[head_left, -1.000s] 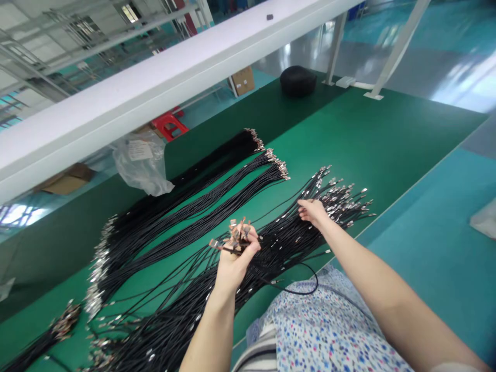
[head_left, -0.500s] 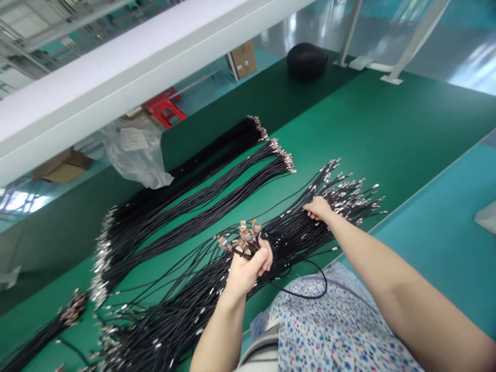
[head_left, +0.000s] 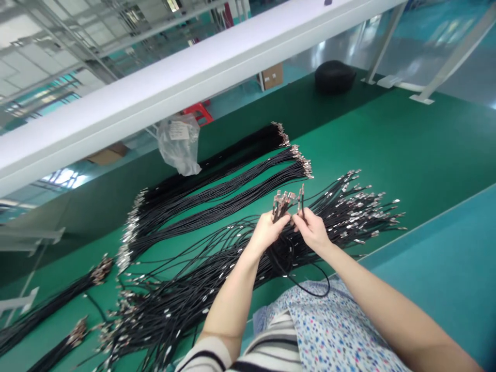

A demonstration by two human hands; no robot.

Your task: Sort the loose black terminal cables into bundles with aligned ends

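Observation:
My left hand [head_left: 269,231] is closed around several black cables, their copper-coloured connector ends [head_left: 282,199] sticking up above the fist. Close beside it, my right hand [head_left: 312,229] pinches a cable [head_left: 302,199] whose metal end points upward; whether it is one cable or two I cannot tell. Both hands are over a large loose pile of black cables [head_left: 217,279] that runs diagonally along the table's near edge. Silvery ends [head_left: 364,209] of the pile fan out to the right of my right hand. A cable loop [head_left: 323,289] hangs toward my apron.
Neatly laid cable bundles [head_left: 220,204] lie behind the pile on the green table [head_left: 406,139]. More bundles [head_left: 58,297] are at the left. A clear plastic bag [head_left: 180,147] hangs below the white shelf [head_left: 166,88]. A black rounded object [head_left: 335,77] sits at the back.
My right hand has come from the right part of the pile to beside my left hand and now pinches a cable upright. My left hand keeps its bunch. The view has shifted.

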